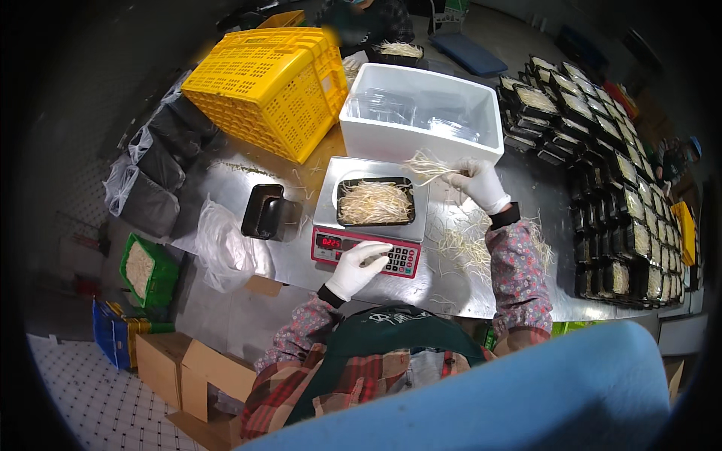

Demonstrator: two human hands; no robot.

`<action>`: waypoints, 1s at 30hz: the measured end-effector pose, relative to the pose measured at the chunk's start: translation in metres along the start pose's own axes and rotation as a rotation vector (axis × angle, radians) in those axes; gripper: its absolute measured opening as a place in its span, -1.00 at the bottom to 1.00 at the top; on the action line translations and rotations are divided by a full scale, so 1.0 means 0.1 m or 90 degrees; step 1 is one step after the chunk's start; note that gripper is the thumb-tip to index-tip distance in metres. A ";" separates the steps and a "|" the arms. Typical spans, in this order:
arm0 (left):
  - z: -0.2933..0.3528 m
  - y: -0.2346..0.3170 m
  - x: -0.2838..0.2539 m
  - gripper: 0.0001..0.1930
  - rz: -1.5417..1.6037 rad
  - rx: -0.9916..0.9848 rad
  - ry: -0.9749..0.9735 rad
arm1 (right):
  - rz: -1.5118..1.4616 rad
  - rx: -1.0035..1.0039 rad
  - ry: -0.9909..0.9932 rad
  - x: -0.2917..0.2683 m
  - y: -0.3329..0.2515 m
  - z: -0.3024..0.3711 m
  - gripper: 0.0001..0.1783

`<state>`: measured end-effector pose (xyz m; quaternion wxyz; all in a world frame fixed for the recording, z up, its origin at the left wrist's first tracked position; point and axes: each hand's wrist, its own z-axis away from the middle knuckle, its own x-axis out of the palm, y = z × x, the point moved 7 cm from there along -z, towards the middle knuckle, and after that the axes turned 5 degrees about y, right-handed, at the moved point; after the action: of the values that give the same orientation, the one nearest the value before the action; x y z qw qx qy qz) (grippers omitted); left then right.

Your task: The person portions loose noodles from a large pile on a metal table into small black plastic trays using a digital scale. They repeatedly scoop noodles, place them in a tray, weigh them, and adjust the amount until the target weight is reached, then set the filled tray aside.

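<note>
Bean sprouts (376, 201) fill a black tray that sits on the plate of your red scale (365, 252), and you appear to be at the weighing step. Your right hand (480, 185) has its fingers clamped on a small bunch of sprouts (426, 167), held beyond the tray's right side. Your left hand (356, 270) is over the scale's front panel, thumb and fingers apart; whether it presses a key, you can't tell from here. Your next move seems to call for checking the readout, then adding strands or leaving them out.

Just behind the scale, a white foam box (412, 141) limits your reach, with clear plastic containers (383, 107) inside. Loose sprouts (465, 246) spread by your right forearm. At left stand 1 yellow crate (280, 96) and a plastic bag (226, 246); stacked packs (628, 188) crowd the right.
</note>
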<state>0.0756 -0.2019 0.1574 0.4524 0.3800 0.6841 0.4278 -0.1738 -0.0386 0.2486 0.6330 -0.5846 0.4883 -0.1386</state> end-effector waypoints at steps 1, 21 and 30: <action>0.04 -0.06 -0.18 -0.72 0.059 -0.042 0.052 | -0.020 -0.042 -0.010 0.23 -0.14 -0.08 -0.77; -1.12 -0.55 -0.20 -0.50 -0.520 0.194 -0.056 | 0.233 -0.075 -0.109 1.37 0.42 -0.22 -0.70; -1.08 -0.40 -0.32 -0.45 -0.510 0.195 -0.062 | -0.051 0.126 0.066 0.05 0.96 0.31 -0.77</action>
<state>-0.0222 -0.2703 0.1540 0.5527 0.1665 0.8112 0.0934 -0.1854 0.0030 0.1578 0.6557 -0.5303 0.4801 -0.2416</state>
